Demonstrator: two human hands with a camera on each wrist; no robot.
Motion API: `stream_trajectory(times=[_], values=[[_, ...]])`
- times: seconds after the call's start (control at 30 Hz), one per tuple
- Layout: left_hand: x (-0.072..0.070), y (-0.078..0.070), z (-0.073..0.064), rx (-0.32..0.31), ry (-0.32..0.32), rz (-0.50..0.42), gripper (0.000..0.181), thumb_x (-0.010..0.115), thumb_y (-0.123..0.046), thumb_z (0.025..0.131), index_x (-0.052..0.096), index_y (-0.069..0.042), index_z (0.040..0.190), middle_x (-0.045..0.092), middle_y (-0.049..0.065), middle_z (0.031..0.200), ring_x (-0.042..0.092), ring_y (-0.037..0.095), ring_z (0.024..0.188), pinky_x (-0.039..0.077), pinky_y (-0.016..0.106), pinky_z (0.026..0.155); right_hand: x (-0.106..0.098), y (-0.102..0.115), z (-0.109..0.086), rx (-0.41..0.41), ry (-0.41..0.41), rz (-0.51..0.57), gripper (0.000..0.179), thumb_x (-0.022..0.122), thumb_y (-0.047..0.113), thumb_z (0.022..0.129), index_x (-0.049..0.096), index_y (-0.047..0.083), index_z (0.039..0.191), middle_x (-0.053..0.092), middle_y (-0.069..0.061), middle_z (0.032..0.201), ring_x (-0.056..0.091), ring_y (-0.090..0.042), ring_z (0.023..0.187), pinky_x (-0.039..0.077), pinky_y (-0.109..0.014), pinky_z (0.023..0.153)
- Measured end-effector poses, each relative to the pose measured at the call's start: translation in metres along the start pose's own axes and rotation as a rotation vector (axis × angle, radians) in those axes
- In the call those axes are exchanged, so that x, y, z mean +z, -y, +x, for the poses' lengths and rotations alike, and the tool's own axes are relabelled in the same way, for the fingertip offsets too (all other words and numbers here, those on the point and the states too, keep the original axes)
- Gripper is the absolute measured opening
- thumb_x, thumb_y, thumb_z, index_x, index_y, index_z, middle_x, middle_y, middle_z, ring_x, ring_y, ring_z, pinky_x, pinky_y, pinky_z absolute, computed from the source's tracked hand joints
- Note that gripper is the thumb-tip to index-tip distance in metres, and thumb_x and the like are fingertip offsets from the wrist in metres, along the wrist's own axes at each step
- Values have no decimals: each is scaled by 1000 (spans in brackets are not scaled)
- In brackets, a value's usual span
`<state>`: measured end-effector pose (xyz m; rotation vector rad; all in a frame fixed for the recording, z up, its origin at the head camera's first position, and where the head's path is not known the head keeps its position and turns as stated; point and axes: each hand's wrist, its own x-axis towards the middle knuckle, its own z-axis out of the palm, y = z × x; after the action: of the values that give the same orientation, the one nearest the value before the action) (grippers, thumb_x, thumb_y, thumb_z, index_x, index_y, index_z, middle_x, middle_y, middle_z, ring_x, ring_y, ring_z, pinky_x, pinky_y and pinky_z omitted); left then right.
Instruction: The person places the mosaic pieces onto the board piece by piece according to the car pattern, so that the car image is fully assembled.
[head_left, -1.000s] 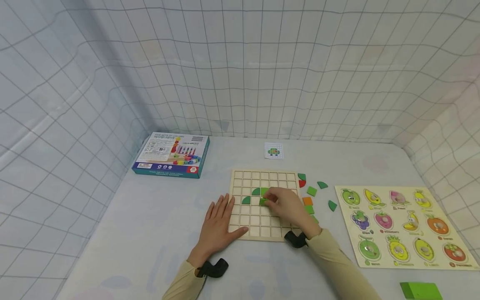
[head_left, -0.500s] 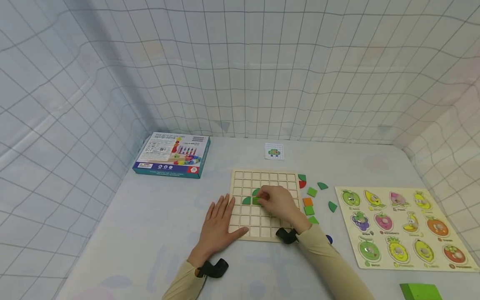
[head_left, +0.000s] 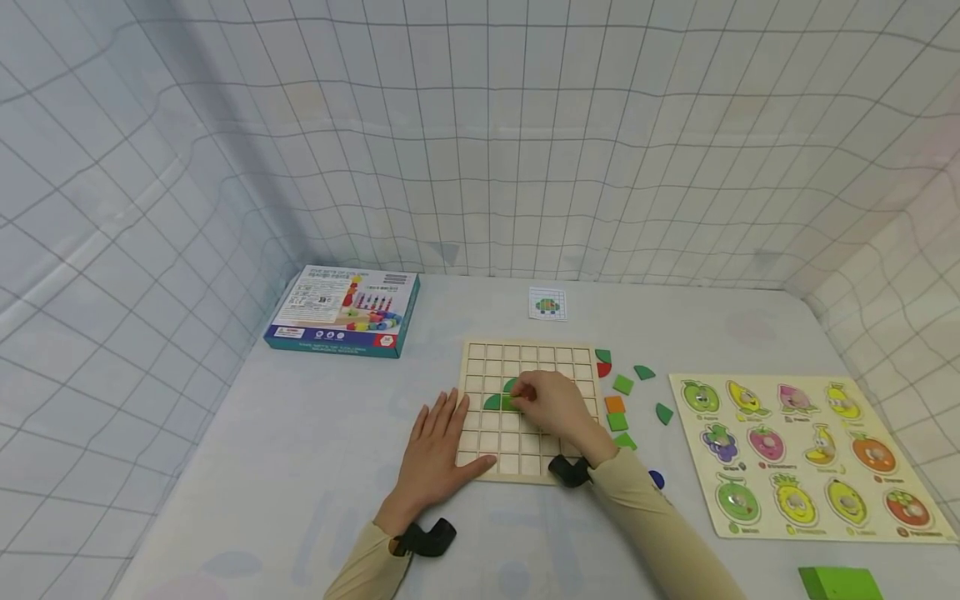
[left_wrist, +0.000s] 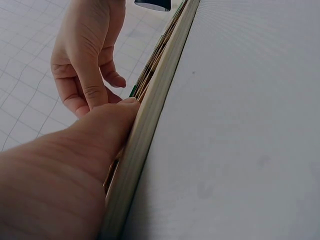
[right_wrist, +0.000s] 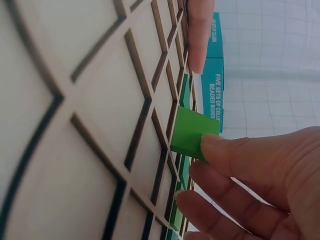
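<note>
My right hand (head_left: 557,410) pinches a light green square tile (right_wrist: 189,132) between thumb and fingers. In the right wrist view the tile stands tilted, one edge at a cell of the wooden grid board (head_left: 510,463). A dark green quarter-circle tile (head_left: 492,402) lies in the cell to its left, and another quarter-circle (head_left: 510,386) sits a row farther back. Another light green tile (right_wrist: 176,215) shows in the grid below the fingers. Fingers spread, my left hand (head_left: 432,458) rests at the board's left edge, its thumb over the near corner.
Right of the board lie loose tiles: an orange square (head_left: 615,404), a red quarter-circle (head_left: 604,369), green pieces and a blue disc (head_left: 657,479). A pattern card (head_left: 547,304) is behind. Farther out are a fruit puzzle (head_left: 806,525), a boxed toy (head_left: 341,310) and a green block (head_left: 840,582).
My right hand has shifted left about one cell with the green square tile, then nearly stopped beside the dark green quarter-circle. The left hand has stayed put.
</note>
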<state>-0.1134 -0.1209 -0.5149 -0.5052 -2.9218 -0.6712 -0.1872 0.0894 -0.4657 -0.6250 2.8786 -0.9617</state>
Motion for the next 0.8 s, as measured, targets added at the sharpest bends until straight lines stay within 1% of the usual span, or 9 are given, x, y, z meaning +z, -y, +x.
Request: stream_trajectory(times=[0.17, 0.4, 0.5, 0.8], values=[[0, 0, 0, -3, 2, 6, 96, 60, -62, 81, 26, -4, 150, 22, 15, 154, 11, 28, 142, 5, 47, 112, 0, -1, -1, -9, -2, -30, 3, 73, 12, 83, 71, 14, 84, 59, 7, 79, 54, -9, 70, 46, -28, 63], [0, 0, -1, 0, 1, 7, 96, 60, -62, 81, 27, -4, 150, 22, 15, 154, 12, 28, 142, 5, 47, 112, 1, -2, -2, -40, 0, -92, 8, 71, 9, 83, 73, 12, 90, 57, 6, 80, 53, -10, 71, 47, -28, 65], [0, 0, -1, -1, 2, 11, 96, 60, -62, 81, 26, -4, 150, 22, 15, 154, 12, 28, 142, 5, 47, 112, 0, -1, -3, -47, -3, -109, 9, 72, 10, 83, 74, 12, 92, 55, 6, 78, 51, -9, 70, 46, -27, 63], [1, 1, 0, 7, -6, 17, 96, 60, -62, 81, 26, -5, 150, 22, 15, 154, 12, 28, 142, 5, 47, 112, 0, -1, -3, -21, 18, -148, 10, 69, 13, 86, 76, 14, 94, 50, 8, 73, 45, -9, 65, 40, -25, 54]])
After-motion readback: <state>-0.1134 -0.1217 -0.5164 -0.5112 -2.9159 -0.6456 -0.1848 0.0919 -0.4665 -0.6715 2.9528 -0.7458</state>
